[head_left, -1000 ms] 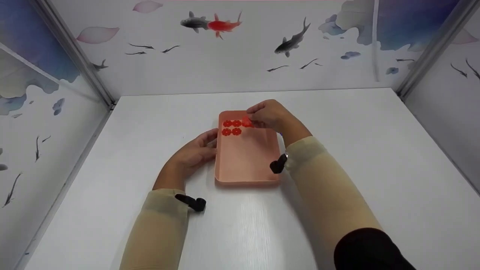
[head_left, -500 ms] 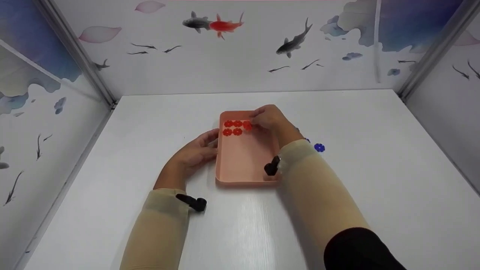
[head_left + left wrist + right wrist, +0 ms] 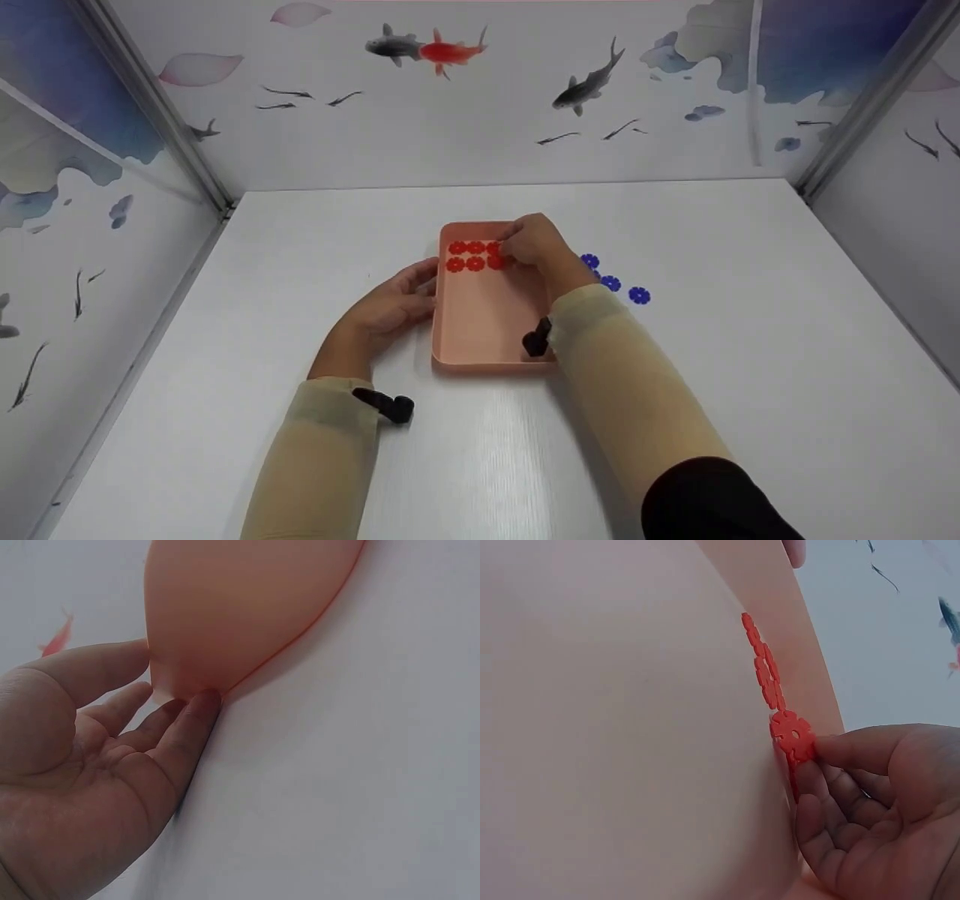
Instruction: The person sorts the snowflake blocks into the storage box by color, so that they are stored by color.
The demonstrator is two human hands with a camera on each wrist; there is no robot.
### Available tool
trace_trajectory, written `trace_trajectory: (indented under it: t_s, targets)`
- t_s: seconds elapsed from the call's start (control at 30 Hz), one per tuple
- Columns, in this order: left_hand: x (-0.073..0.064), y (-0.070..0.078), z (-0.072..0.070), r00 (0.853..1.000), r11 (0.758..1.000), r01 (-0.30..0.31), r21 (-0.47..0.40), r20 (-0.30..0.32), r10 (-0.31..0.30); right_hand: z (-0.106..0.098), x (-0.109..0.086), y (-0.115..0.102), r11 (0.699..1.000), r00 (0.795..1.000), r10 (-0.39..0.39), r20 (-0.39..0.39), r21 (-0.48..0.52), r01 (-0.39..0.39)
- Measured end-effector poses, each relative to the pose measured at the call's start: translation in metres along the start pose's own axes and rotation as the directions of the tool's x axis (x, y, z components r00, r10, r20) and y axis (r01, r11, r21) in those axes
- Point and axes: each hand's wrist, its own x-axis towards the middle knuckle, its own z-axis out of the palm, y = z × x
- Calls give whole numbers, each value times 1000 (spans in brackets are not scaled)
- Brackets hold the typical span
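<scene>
My right hand (image 3: pixel 529 240) pinches a red snowflake disc (image 3: pixel 793 736), a flat flower-shaped plastic piece with slots and a centre hole. It is tilted up close over the tray floor, between thumb and fingertips in the right wrist view. More red discs (image 3: pixel 456 264) lie flat in two rows at the far end of the pink tray (image 3: pixel 480 322). The right fingers partly cover the right end of these rows. My left hand (image 3: pixel 394 300) rests against the tray's left side. In the left wrist view, its extended fingers (image 3: pixel 191 727) touch the tray's outer wall near the tabletop.
Several blue snowflake discs (image 3: pixel 639 295) lie on the white table (image 3: pixel 750 337) right of the tray, some partly behind my right forearm. White panels with painted fish (image 3: pixel 585 79) stand at the back and sides, joined by metal posts (image 3: pixel 870 97).
My right hand has moved slightly toward me, from the far row of red discs to the row below it. More blue discs show past the right forearm. The left hand stays put.
</scene>
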Motion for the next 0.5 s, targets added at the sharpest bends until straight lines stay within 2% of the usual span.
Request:
trace_trajectory:
  t_s: [0.2,0.33,0.5]
  targets:
    - [0,0,-1,1000,1000,4,13,-9,-4,3,0,-3,1000,1000,6,-7,-6,-6]
    - [-1,0,-1,1000,1000,10,21,-14,-10,3,-1,-4,999,1000,16,-5,48,-15]
    - [1,0,0,1000,1000,5,31,-8,-5,-4,-8,-9,994,998,-55,32,100,52]
